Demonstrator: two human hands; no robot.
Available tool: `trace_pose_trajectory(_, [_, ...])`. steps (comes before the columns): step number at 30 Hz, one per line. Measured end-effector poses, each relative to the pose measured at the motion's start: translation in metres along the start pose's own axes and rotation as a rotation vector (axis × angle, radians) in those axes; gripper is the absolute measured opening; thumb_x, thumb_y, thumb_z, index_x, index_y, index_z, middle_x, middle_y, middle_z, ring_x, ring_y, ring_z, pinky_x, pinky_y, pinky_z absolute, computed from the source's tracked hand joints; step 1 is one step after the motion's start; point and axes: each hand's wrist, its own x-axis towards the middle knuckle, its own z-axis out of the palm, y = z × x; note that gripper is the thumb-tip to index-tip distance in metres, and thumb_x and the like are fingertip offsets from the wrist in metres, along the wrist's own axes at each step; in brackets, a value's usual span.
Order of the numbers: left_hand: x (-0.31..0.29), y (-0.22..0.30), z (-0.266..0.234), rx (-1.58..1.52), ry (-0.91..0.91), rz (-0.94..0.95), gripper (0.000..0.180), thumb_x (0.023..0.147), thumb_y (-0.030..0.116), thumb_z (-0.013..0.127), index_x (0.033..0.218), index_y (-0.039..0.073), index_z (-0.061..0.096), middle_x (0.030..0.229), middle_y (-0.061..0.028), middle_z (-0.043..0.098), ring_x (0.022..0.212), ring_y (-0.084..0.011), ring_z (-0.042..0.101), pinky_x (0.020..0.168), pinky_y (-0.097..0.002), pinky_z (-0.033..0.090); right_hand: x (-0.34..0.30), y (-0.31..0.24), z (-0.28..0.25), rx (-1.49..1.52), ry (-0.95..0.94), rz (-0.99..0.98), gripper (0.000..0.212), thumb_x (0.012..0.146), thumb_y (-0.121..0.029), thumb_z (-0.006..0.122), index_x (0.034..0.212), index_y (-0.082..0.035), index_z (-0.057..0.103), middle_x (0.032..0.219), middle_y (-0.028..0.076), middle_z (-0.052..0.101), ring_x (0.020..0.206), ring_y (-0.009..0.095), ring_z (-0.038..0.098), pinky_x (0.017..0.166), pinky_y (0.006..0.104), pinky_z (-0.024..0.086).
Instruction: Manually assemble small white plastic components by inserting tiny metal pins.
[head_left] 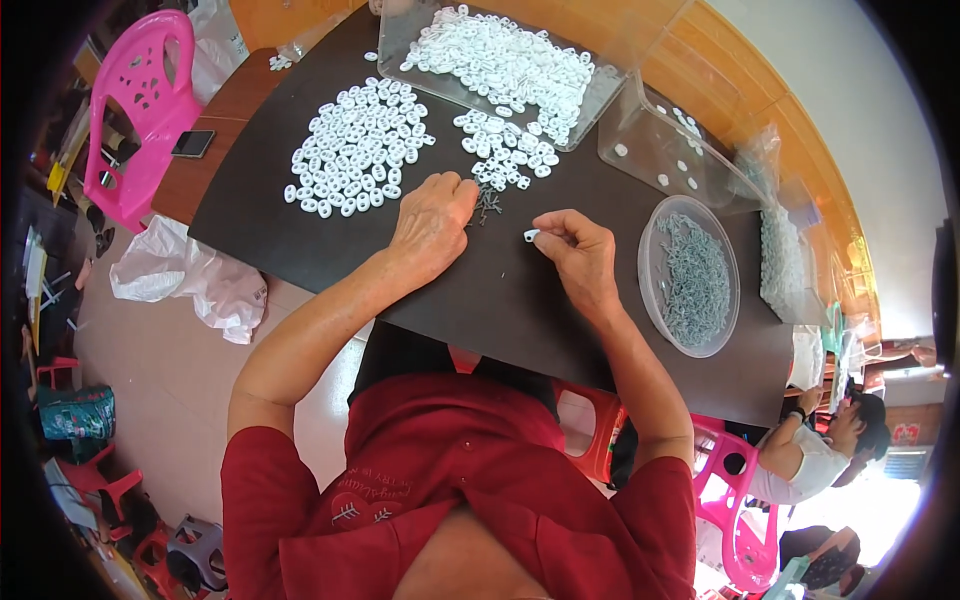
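My right hand [582, 258] pinches a small white plastic piece [531, 236] between thumb and fingertips, just above the dark table. My left hand [432, 226] rests on the table with its fingers curled together at a small heap of grey screws [487, 203]; whatever its fingertips hold is hidden. Behind the screws lies a loose cluster of white plastic pieces [505, 150], at the mouth of a clear bin [400, 72] full of the same kind. A wide spread of white oval pieces with holes [355, 145] lies beyond my left hand.
Right of my right hand stands a round clear tub [648, 290] of grey screws. Behind it is a clear box [640, 130] with a few white pieces. A phone [194, 144] and a pink chair [140, 110] are at the left. Another person [800, 460] sits at the right.
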Motion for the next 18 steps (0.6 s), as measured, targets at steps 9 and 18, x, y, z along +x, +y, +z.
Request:
trace_pose_trajectory(9, [0.001, 0.004, -0.006, -0.096, 0.028, 0.025, 0.02, 0.074, -0.006, 0.058, 0.091, 0.003, 0.055, 0.078, -0.0111, 0.055, 0.076, -0.0291, 0.057, 0.064, -0.0388, 0.046, 0.003, 0.0, 0.008, 0.067, 0.004, 0.064, 0.014, 0.077, -0.002, 0.064, 0.09, 0.003, 0.066, 0.072, 0.003, 0.063, 0.068, 0.007, 0.056, 0.065, 0.0232, 0.046])
trace_pose_trajectory(18, [0.003, -0.002, -0.001, -0.135, 0.101, -0.019, 0.01, 0.083, 0.002, 0.054, 0.093, 0.004, 0.054, 0.071, -0.0106, 0.06, 0.068, -0.0281, 0.06, 0.059, -0.0397, 0.046, 0.007, -0.001, 0.017, 0.104, 0.008, 0.036, 0.013, 0.078, 0.001, 0.064, 0.092, 0.003, 0.065, 0.073, -0.001, 0.061, 0.064, 0.004, 0.051, 0.058, 0.0185, 0.041])
